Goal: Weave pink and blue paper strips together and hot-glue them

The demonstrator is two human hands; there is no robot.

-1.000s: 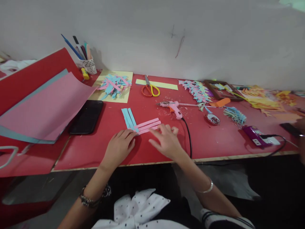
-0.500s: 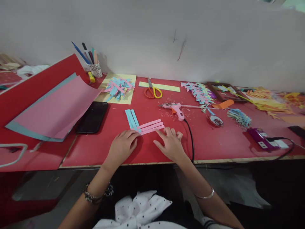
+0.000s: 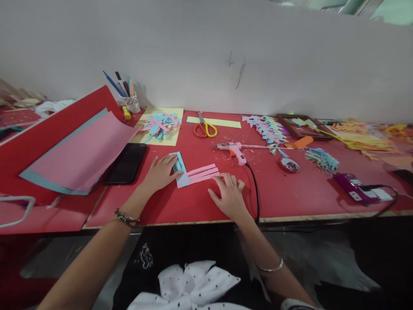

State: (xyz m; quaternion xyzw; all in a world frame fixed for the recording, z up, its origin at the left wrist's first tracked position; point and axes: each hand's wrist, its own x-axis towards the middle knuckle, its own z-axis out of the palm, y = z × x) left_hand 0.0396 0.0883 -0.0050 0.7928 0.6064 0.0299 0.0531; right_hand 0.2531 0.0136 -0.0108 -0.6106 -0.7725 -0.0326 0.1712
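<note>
Pink paper strips [image 3: 203,173] and blue paper strips [image 3: 182,165] lie on the red table, interlaced at a corner where they form a small checkered patch. My left hand [image 3: 161,173] rests with fingers stretched over the far part of the blue strips. At the right ends of the pink strips, my right hand [image 3: 229,192] lies with its fingers apart, the fingertips at or close to the paper. Just behind it is a pink glue gun [image 3: 237,151] with a glue stick in its back and a black cord.
Scissors [image 3: 205,128] lie behind the strips, beside a heap of paper cuttings [image 3: 161,125]. A black phone [image 3: 126,163] and large pink paper [image 3: 84,150] are at left. A spoon [image 3: 288,163], a purple power box [image 3: 355,188] and a fringed paper piece [image 3: 266,128] are at right.
My left hand has moved left and away from me, from the woven corner to the far part of the blue strips. My right hand has shifted only slightly. The camera view has tilted up a little.
</note>
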